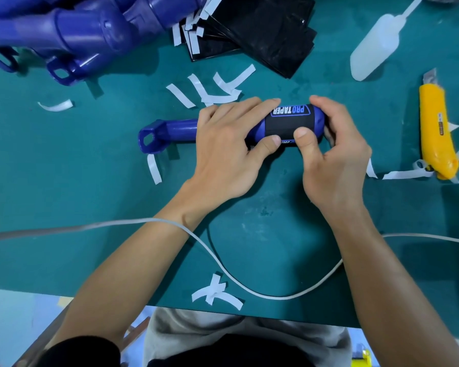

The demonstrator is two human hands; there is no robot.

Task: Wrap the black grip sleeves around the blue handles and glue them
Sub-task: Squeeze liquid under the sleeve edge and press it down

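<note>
Handle: blue handle (175, 131) lay at centre of worktop (90, 194), loop end twd left edge.
Sleeve: black grip sleeve (289, 124) sat wrapped round it.
Hands: left hand (223, 147) & right hand (331, 152) had fingers clenched on sleeve, prob. pressing seam to bond.

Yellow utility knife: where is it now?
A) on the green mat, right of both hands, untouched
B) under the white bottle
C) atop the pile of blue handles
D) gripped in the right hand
A: the yellow utility knife lies on the green mat, apart from the right hand and left hand, which both hold the blue handle.
</note>
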